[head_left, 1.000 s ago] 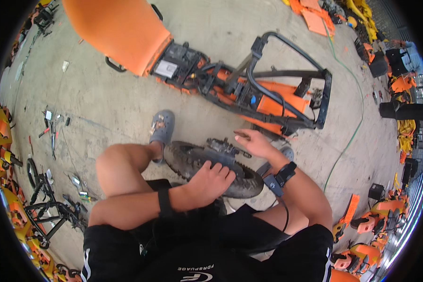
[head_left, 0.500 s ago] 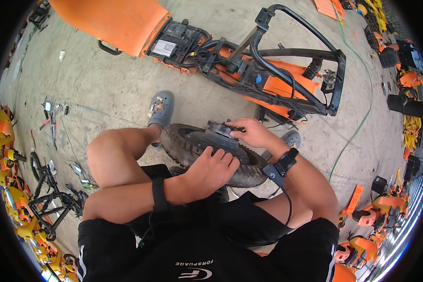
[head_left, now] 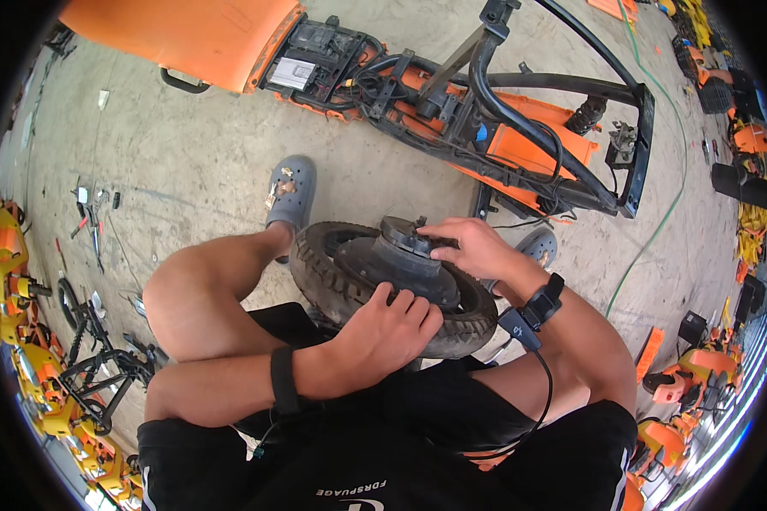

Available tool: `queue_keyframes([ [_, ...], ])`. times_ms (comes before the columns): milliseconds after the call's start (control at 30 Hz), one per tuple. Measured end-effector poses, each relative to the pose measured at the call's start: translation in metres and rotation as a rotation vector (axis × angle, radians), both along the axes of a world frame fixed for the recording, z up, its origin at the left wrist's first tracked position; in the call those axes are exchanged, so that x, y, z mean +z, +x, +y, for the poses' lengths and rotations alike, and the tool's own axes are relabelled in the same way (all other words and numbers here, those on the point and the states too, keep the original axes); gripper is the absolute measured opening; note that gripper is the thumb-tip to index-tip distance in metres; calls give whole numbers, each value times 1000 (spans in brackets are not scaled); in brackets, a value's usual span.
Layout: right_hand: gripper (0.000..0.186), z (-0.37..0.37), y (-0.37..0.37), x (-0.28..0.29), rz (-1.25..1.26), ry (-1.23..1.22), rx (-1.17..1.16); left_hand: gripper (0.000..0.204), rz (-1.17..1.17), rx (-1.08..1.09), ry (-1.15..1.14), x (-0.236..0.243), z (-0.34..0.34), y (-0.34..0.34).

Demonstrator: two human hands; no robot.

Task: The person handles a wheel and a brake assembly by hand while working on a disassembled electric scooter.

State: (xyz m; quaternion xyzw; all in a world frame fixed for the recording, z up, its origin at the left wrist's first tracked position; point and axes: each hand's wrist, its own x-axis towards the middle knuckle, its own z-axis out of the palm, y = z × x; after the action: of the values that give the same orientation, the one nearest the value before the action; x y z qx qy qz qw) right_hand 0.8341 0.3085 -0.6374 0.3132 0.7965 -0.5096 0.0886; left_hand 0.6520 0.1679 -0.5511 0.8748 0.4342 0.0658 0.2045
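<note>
A wheel with a black, knobby tire (head_left: 315,266) lies tilted between my knees. Its wide dark hub (head_left: 368,262) faces up, and a smaller round brake drum (head_left: 403,236) sits on top of the hub. My left hand (head_left: 389,330) is closed over the near side of the wheel, its fingertips curled inward past the tire. At the drum's right side, my right hand (head_left: 479,249) grips it between thumb and fingers, with the index finger stretched across its top. The wheel's underside is hidden.
Beyond my feet lies a stripped scooter frame (head_left: 520,145) with orange panels and loose wiring. Hand tools (head_left: 92,223) are scattered on the concrete floor at left, near a black metal frame (head_left: 102,366). A green hose (head_left: 656,234) runs along the right. Orange-yellow vehicles line both sides.
The wheel's face has tipped so that more of the hub and drum shows. Both hands keep to their places on it. The scooter frame appears slightly farther right as the view shifts.
</note>
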Motion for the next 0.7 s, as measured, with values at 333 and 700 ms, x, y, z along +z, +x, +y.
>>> queue_keyframes([
  [333, 45, 1, -9, -4, 91, 1, 60, 36, 15, 50, -37, 0, 8, 0],
  [700, 42, -11, -33, 4, -38, 138, 134, 34, -20, 2, -73, -2, 12, 6],
])
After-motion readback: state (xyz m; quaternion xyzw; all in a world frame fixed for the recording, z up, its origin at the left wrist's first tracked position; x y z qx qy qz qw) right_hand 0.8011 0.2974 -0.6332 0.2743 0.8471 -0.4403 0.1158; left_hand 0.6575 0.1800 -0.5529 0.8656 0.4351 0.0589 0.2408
